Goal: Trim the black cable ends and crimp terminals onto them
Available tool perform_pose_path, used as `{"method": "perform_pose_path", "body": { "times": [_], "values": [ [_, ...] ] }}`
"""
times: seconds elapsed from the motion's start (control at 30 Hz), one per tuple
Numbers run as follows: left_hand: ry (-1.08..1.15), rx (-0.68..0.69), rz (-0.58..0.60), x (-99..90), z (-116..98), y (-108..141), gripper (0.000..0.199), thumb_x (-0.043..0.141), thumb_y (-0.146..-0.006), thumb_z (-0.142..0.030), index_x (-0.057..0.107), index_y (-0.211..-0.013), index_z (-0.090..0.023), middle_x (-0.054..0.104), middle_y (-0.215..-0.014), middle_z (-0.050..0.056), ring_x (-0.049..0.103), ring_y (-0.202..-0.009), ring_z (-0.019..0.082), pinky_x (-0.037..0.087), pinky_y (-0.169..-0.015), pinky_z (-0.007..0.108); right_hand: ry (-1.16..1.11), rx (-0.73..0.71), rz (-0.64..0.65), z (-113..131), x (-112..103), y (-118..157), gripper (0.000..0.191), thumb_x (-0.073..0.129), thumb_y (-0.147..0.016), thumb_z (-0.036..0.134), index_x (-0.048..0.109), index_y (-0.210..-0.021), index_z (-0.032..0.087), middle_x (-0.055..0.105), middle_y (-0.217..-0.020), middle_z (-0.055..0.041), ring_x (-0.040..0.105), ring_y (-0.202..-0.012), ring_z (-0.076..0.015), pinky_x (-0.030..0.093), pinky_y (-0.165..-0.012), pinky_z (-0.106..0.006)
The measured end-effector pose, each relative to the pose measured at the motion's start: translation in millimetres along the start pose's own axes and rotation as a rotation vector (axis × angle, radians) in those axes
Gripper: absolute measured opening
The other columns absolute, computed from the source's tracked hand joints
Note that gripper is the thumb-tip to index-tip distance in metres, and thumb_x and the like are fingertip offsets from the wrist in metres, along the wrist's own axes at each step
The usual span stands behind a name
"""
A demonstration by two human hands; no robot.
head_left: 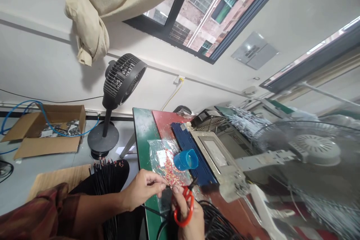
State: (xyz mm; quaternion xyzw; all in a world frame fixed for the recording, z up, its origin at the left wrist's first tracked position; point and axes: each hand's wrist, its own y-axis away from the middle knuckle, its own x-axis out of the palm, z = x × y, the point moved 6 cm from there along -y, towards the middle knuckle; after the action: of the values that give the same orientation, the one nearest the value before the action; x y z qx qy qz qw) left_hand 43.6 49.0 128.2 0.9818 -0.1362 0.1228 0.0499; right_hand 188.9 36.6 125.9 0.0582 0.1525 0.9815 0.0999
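Note:
My left hand (144, 190) pinches the end of a thin black cable (168, 186) between thumb and fingertips, just above the table's near edge. Close against it, my right hand (188, 212) has red-handled scissors (192, 210) hooked on its fingers, with the dark blades pointing up and away. The right thumb and a fingertip also meet at the cable's end; whether they grip it is hard to see. Beyond the hands lies a clear plastic bag (153, 148) strewn with tiny red and yellow pieces (171, 170). A blue cup (186, 160) stands on it.
Black cables (104, 180) lie in a bundle across my lap, and more (219, 222) are coiled beside my right hand. A machine (215, 152) and a large fan (312, 153) occupy the right. A standing fan (122, 78) and an open carton (50, 144) are at left.

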Motion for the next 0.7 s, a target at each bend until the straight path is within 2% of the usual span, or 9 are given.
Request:
{"method": "perform_pose_path", "body": {
  "times": [0.13, 0.23, 0.33, 0.5, 0.7],
  "values": [
    [0.166, -0.19, 0.048, 4.9, 8.7, 0.9, 0.038, 0.061, -0.073, -0.046, 0.064, -0.084, -0.009, 0.051, -0.057, -0.003, 0.029, -0.043, 0.002, 0.017, -0.043, 0.019, -0.021, 0.008, 0.065, 3.1, 7.2, 0.9, 0.039, 0.077, -0.058, 0.042, 0.049, -0.053, 0.017, 0.046, -0.045, 0.0056, 0.038, -0.042, -0.0063, 0.03, -0.044, -0.02],
    [0.32, -0.287, 0.09, 9.4, 11.6, 1.6, 0.037, 0.065, -0.069, -0.045, 0.059, -0.079, -0.011, 0.05, -0.058, -0.003, 0.024, -0.041, 0.001, 0.008, -0.042, 0.019, 0.014, 0.001, 0.097, 3.6, 9.2, -0.6, 0.04, 0.077, -0.057, 0.046, 0.049, -0.051, 0.017, 0.046, -0.044, 0.0048, 0.039, -0.042, -0.0072, 0.03, -0.043, -0.02],
    [0.368, -0.299, 0.102, 10.7, 11.9, 0.6, 0.038, 0.066, -0.068, -0.045, 0.057, -0.081, -0.011, 0.05, -0.058, -0.003, 0.023, -0.04, 0.0, 0.006, -0.042, 0.02, 0.069, -0.014, 0.067, 2.7, 5.6, -2.7, 0.039, 0.077, -0.055, 0.047, 0.055, -0.053, 0.016, 0.049, -0.044, 0.0036, 0.04, -0.043, -0.008, 0.031, -0.044, -0.02],
    [0.301, -0.293, 0.064, 8.3, 14.2, -0.7, 0.044, 0.066, -0.067, -0.048, 0.059, -0.088, -0.01, 0.051, -0.056, -0.004, 0.024, -0.039, 0.0, 0.008, -0.042, 0.02, 0.102, -0.058, -0.058, 0.0, -7.8, -6.8, 0.039, 0.08, -0.05, 0.043, 0.069, -0.075, 0.015, 0.065, -0.062, -0.0014, 0.054, -0.055, -0.0141, 0.042, -0.051, -0.023],
    [0.276, -0.282, 0.057, 7.5, 14.9, 0.2, 0.042, 0.065, -0.069, -0.048, 0.06, -0.089, -0.01, 0.051, -0.056, -0.004, 0.024, -0.04, 0.001, 0.009, -0.042, 0.02, 0.248, -0.258, -0.095, 6.5, -15.7, -6.0, 0.035, 0.076, -0.057, 0.04, 0.072, -0.08, 0.013, 0.071, -0.074, -0.0074, 0.064, -0.067, -0.021, 0.05, -0.061, -0.027]
  ]
}}
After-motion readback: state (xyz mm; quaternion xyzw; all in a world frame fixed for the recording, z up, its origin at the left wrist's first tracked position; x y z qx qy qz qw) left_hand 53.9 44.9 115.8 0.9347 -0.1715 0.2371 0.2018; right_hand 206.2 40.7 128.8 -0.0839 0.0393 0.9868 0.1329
